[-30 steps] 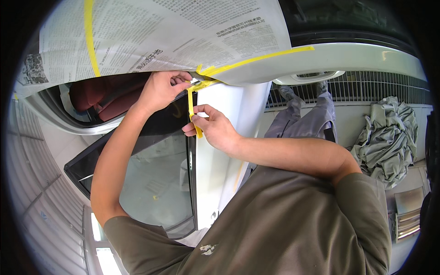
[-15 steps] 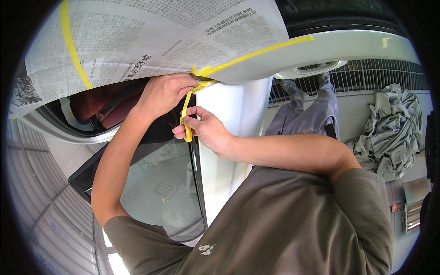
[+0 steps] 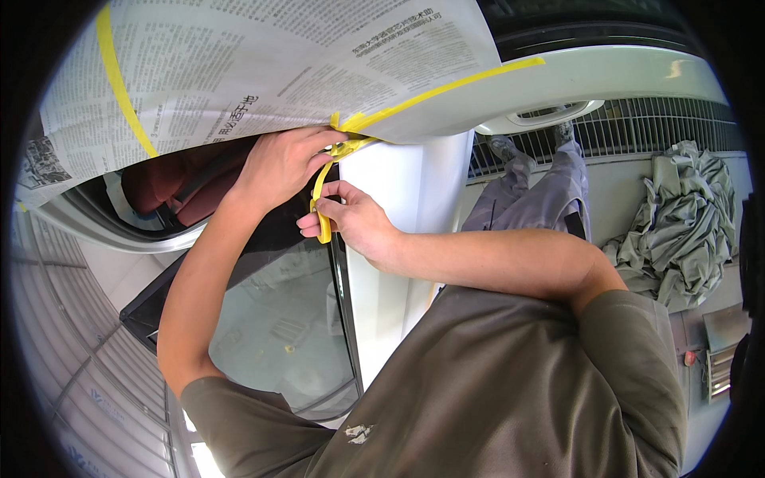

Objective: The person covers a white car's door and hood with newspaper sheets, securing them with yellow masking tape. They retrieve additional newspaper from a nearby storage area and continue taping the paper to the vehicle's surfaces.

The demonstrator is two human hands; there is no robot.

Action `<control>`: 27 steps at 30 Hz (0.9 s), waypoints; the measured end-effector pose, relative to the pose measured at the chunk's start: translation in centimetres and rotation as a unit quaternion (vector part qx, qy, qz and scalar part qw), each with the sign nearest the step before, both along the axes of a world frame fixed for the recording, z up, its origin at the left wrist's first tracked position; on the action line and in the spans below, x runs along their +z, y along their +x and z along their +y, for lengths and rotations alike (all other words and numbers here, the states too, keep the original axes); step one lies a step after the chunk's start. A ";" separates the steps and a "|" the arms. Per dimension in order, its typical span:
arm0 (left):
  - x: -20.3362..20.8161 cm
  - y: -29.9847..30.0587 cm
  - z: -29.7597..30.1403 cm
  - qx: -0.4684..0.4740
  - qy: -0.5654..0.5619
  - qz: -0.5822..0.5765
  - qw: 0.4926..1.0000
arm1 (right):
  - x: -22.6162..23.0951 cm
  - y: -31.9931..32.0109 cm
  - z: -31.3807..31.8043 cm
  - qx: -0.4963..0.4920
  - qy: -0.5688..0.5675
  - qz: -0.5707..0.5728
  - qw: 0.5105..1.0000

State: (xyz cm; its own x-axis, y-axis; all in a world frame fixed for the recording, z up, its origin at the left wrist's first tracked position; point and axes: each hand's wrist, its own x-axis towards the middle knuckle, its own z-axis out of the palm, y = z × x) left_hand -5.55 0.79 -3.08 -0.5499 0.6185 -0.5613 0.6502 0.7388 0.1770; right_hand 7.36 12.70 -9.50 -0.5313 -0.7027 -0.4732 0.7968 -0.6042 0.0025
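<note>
Yellow masking tape [image 3: 322, 178] runs as a narrow strip between my two hands. My left hand [image 3: 285, 166] is at the lower edge of a newspaper sheet [image 3: 199, 68], its fingers closed and pressed on the tape's upper end by the corner of the white car door. Below it, my right hand [image 3: 360, 223] pinches the lower end, which hangs past the fingers in a yellow band; whether this is a thin roll or a loop I cannot tell. Further yellow strips hold the newspaper to the car body. The left fingertips are partly hidden.
An open car door with a dark-framed window [image 3: 279, 334] stands below my hands. Red seats [image 3: 195, 187] show through the opening at left. At right lie a crumpled grey cover [image 3: 689, 223] and a floor grating [image 3: 637, 131]. My legs [image 3: 530, 191] stand beside the car.
The right hand has shifted very slightly up and left with the tape. My left hand stays at the newspaper's edge, and the view has moved a little.
</note>
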 end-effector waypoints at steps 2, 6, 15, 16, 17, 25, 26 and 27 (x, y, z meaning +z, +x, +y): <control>0.7 0.2 0.0 0.012 -0.018 -0.002 1.000 | -0.1 0.1 0.0 -0.004 -0.001 0.003 1.000; 2.1 1.0 0.1 0.018 -0.111 -0.056 0.992 | -0.2 0.3 0.0 -0.010 -0.001 0.005 1.000; 2.7 2.0 0.9 -0.006 -0.183 -0.048 0.982 | -0.2 0.6 -0.1 0.000 0.005 0.008 1.000; 2.3 1.8 0.7 0.035 -0.161 -0.075 0.983 | -0.2 0.6 -0.1 0.007 0.013 0.003 1.000; 1.8 1.5 0.5 0.071 -0.147 -0.099 0.982 | -0.2 0.7 0.0 0.006 0.009 0.005 1.000; -0.8 -0.7 -1.6 0.131 -0.091 -0.208 0.965 | -0.9 0.4 -0.2 0.005 0.048 -0.005 0.999; -0.7 -0.9 -1.6 0.129 -0.098 -0.213 0.963 | -1.1 0.4 -0.5 0.003 0.069 0.007 0.998; -0.6 -0.9 -1.6 0.128 -0.106 -0.221 0.961 | -1.3 0.4 -0.9 0.001 0.090 0.019 0.996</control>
